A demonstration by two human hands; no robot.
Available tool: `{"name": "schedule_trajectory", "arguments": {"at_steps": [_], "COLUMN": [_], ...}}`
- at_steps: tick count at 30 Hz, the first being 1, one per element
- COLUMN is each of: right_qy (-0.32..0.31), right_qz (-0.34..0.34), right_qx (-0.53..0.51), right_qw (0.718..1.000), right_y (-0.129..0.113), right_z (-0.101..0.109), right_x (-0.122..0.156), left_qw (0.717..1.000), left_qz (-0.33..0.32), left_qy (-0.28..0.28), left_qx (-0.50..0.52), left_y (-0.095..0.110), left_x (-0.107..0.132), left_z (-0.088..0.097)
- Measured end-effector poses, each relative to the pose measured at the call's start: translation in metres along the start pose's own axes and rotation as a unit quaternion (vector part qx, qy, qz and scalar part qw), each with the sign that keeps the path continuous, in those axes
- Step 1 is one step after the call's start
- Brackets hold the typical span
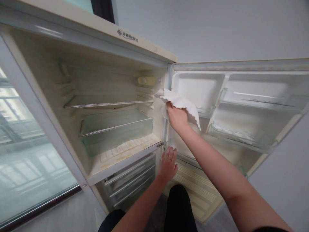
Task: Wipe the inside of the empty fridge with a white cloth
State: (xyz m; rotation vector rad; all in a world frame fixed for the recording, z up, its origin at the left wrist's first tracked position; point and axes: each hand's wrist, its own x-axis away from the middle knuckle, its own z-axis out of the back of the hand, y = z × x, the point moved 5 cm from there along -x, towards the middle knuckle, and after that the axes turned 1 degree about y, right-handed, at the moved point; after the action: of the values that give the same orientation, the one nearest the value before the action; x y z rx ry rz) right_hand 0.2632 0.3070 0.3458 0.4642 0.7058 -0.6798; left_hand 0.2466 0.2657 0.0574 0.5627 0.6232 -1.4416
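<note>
My right hand (177,116) is closed around a white paper towel (187,103), which spreads out above and beside the fingers. It is at the hinge side of an open fridge (149,53), between the inner side wall and the upper door (199,85). Lower down, my left hand (168,163) lies with fingers outstretched near the hinge between the upper and lower compartments. Whether its fingertips press on the frame I cannot tell. Inside the fridge are a glass shelf (108,104) and a clear greenish drawer (118,133). Brownish stains mark the compartment floor (125,154).
The fridge door's racks (241,137) stick out to the right. Below, the freezer compartment with drawers (132,180) stands open, its door (195,187) swung right beside my knee (180,206). A glass pane (31,158) is at the left.
</note>
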Motion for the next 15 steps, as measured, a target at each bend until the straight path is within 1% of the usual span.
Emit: {"name": "schedule_trajectory", "arguments": {"at_steps": [3, 5, 7, 9, 11, 15], "right_qy": [0.005, 0.024, 0.032, 0.027, 0.024, 0.035], "right_qz": [0.037, 0.068, 0.084, 0.068, 0.035, -0.029], "right_qx": [0.036, 0.061, 0.078, 0.084, 0.086, 0.101], "right_qw": [0.999, 0.996, 0.993, 0.994, 0.995, 0.994], "right_y": [-0.003, 0.0, 0.007, 0.017, 0.029, 0.06], "right_z": [-0.003, -0.001, 0.0, 0.003, 0.009, 0.032], "right_x": [-0.007, -0.005, 0.003, 0.013, 0.023, 0.037], "left_qw": [1.0, 1.0, 1.0, 0.999, 0.999, 0.999], "left_qz": [0.001, 0.002, -0.003, -0.012, -0.02, -0.022], "left_qy": [-0.006, -0.011, -0.018, -0.024, -0.028, -0.025], "left_qx": [-0.012, -0.018, -0.022, -0.024, -0.022, -0.013], "left_y": [0.0, 0.001, 0.001, 0.001, 0.0, 0.001], "left_x": [0.0, 0.0, -0.001, -0.002, -0.002, -0.005], "left_z": [0.002, 0.004, 0.006, 0.007, 0.007, 0.007]}}
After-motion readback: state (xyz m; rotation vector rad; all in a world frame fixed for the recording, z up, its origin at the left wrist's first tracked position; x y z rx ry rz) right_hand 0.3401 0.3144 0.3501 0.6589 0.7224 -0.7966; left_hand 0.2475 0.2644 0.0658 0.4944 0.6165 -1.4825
